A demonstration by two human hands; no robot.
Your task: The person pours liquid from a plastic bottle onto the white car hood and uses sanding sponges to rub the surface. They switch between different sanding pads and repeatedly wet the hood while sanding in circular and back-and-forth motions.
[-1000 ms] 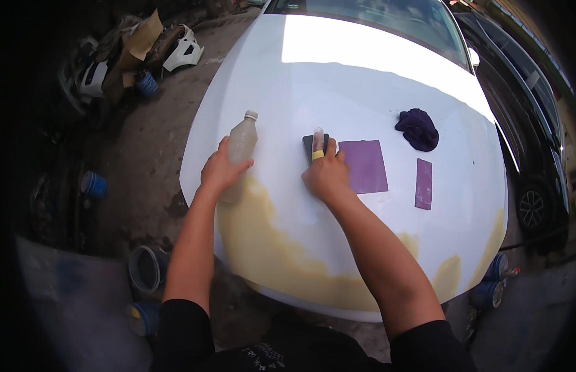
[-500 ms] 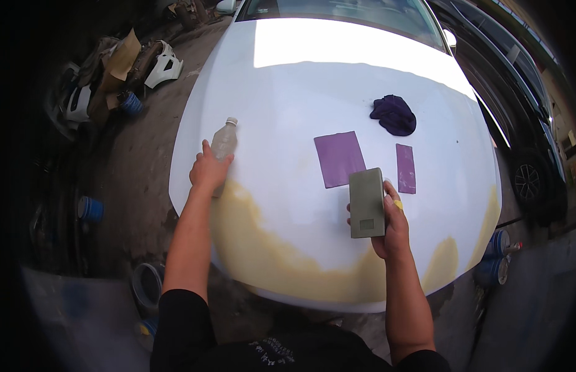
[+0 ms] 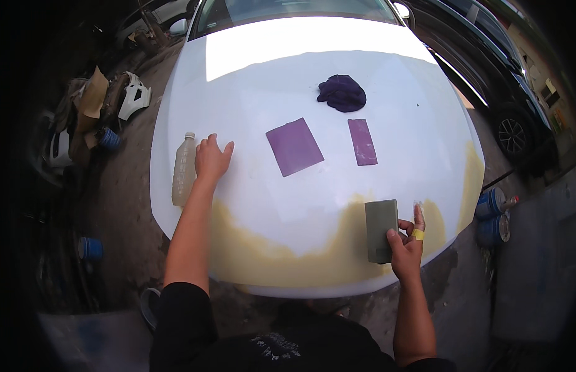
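Note:
On the white car hood (image 3: 250,111), my left hand (image 3: 213,158) is open just right of a cloudy plastic bottle (image 3: 184,168), holding nothing. The bottle's cap points toward the windshield. My right hand (image 3: 408,245) grips a grey-green rectangular sanding block (image 3: 381,230) by its right side, thumb on its face. One finger of that hand stretches forward with whitish residue at its tip, and yellow tape circles a finger. The block is over the yellowish patch (image 3: 350,248) along the hood's front. Farther back lie a square purple sheet (image 3: 294,147) and a narrow purple strip (image 3: 362,142).
A crumpled dark purple cloth (image 3: 342,93) rests beyond the sheets. Blue cans (image 3: 491,204) stand at the hood's right front, beside a dark car (image 3: 486,68). Car parts (image 3: 134,98) and another blue can (image 3: 90,248) are on the floor at left.
My left hand has come off the bottle and moved to its right. My right hand has carried the block right and nearer, over the yellowish patch. The whole view has shifted.

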